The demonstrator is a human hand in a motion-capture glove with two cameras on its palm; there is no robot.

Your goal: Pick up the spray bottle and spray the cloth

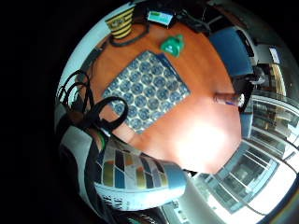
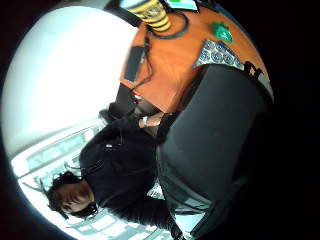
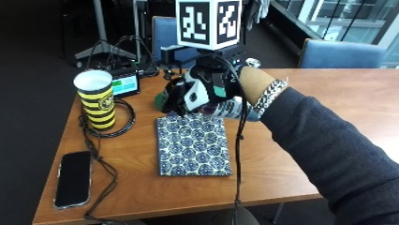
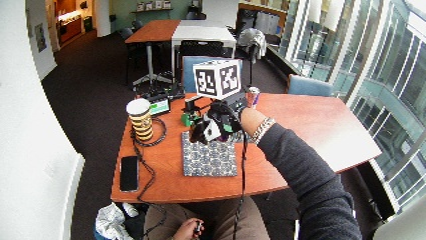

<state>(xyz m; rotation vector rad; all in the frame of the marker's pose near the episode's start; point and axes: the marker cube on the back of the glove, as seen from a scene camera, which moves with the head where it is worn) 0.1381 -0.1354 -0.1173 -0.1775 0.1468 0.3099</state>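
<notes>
Hand: gloved right hand (image 3: 205, 93) raised above the table, over the far edge of the cloth, fingers curled round the bottle.
Bottle: spray bottle (image 3: 227, 108) held off the table in the hand, lying roughly sideways; its patterned label of coloured blocks fills the near edge of the little-finger palm view (image 1: 138, 179); nozzle end hidden behind the glove in the outside view.
Cloth: blue-and-white patterned cloth (image 3: 192, 144), folded into a rectangle, flat on the table near its front edge, directly below and in front of the hand; also seen whole from the palm (image 1: 145, 91).
Table: orange-brown wooden table (image 3: 336, 117).
Cup: yellow-and-black striped cup (image 3: 97, 101), upright, left of the cloth, standing inside a loop of black cable (image 3: 124, 124).
Phone: black phone (image 3: 73, 178), face up at the table's front left corner, well apart from the cloth.
Green object: small green object (image 1: 173, 45) beyond the cloth's far edge; mostly hidden behind the hand in the outside view.
Screen: small device with a lit green screen (image 3: 124, 84) behind the cup.
Chair: blue chair (image 3: 346, 55) at the table's far side.
</notes>
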